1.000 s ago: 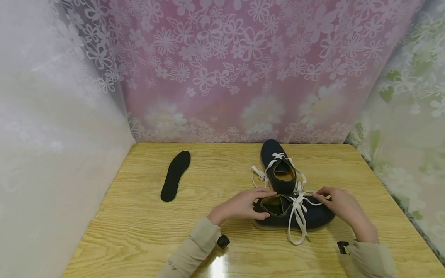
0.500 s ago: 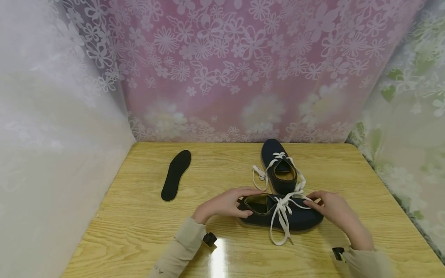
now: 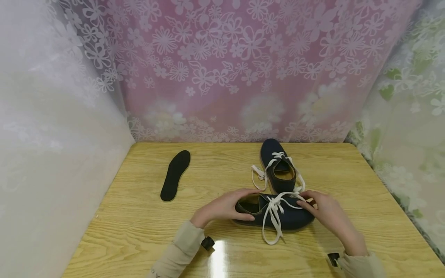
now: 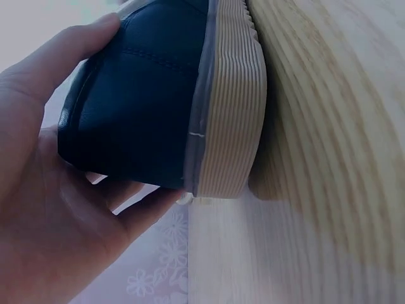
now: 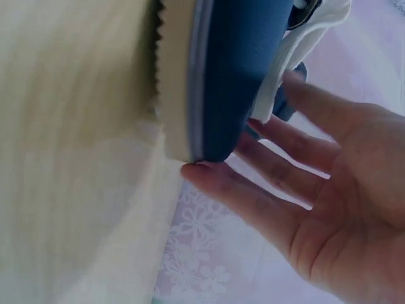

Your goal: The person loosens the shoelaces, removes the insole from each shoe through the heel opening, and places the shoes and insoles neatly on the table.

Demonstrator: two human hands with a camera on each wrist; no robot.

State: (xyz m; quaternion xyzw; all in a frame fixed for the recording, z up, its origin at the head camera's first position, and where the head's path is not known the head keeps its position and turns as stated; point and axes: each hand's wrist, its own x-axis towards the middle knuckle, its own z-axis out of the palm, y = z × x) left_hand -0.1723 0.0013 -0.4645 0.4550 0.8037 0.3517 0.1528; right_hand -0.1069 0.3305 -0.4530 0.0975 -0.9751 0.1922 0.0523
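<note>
Since the earlier frames, the near shoe [image 3: 292, 218] has slid leftward along with both hands, while the far shoe [image 3: 269, 148] keeps its place. The near shoe lies crosswise on the person's side of the far shoe, just by its heel; whether they touch cannot be told. Its opening faces up, and its white laces [image 3: 274, 204] are gathered in a knot, with a loop hanging over the side away from the far shoe.

The step in hand looks like shifting and setting this shoe with both hands. The next move probably calls for an even hold at both ends, with the loose lace clear of the sole.

The left hand [image 3: 224, 208], left of the far shoe, grips the heel between thumb and fingers. The right hand [image 3: 330, 212], right of the far shoe's heel, holds the toe; whether it also pinches a lace cannot be told. Well left of the far shoe, a black insole [image 3: 175, 175] lies flat on the table [image 3: 208, 170].
</note>
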